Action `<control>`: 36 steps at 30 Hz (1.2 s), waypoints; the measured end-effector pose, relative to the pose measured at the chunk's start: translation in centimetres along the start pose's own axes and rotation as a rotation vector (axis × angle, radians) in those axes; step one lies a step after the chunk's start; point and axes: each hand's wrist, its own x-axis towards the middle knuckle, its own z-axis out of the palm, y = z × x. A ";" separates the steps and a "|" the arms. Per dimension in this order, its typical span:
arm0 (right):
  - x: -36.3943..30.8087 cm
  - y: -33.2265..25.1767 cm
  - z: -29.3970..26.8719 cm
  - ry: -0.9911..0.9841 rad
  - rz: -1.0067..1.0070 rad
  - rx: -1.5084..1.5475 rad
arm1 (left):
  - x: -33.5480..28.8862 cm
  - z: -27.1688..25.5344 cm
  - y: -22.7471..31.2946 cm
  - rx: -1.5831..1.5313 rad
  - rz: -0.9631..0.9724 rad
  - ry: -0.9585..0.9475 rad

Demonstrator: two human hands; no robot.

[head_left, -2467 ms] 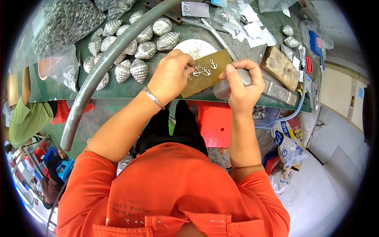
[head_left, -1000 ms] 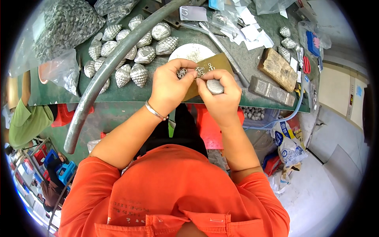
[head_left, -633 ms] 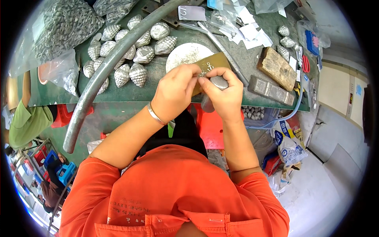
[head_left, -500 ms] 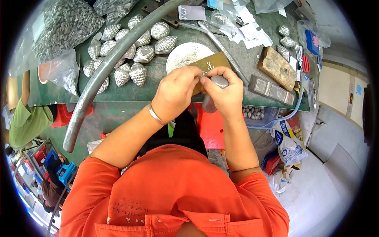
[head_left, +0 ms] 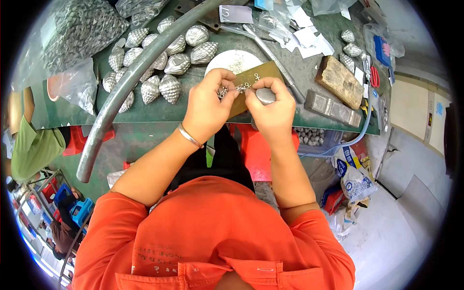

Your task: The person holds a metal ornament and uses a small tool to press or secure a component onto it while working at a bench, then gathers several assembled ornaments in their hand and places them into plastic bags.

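Note:
My left hand [head_left: 208, 108] is closed loosely around several small silver metal pieces [head_left: 222, 92], which show between its curled fingers. Its thumb and fingertips are close to the brass-coloured plate [head_left: 270, 70]. Small silver anchor-shaped charms [head_left: 257, 76] lie on that plate. My right hand [head_left: 273, 113] is wrapped round a thick grey metal piece with a rounded end [head_left: 265, 95]; most of it is hidden in the palm. The right thumb and index tip meet at the plate's middle, next to a charm. Under the plate is a round whitish disc [head_left: 227, 59].
A long grey curved bar [head_left: 130, 82] crosses the left of the green bench. Silver shell-shaped castings [head_left: 170, 89] lie behind it. Right of the plate are a metal rod [head_left: 275, 60], a worn block [head_left: 340, 82] and a grey metal bar [head_left: 332, 108]. A person in green is at far left.
My hands have moved apart; they were pinched together over the plate. The left has shifted left, showing small pieces in its fingers. More charms on the plate are visible now.

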 end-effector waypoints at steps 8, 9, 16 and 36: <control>0.6 1.0 -0.4 -0.122 -0.106 0.059 | 0.4 -0.7 -0.8 -0.041 -0.073 -0.097; 0.6 1.0 -0.4 -0.138 -0.088 0.040 | 0.5 -0.8 -0.8 -0.048 -0.081 -0.105; 0.3 0.3 -0.2 -0.044 -0.042 0.000 | 0.3 -0.4 -0.5 0.098 0.270 -0.024; 1.5 1.2 -2.2 -0.401 0.122 0.352 | 0.9 -0.9 -1.0 -0.736 -0.457 -0.242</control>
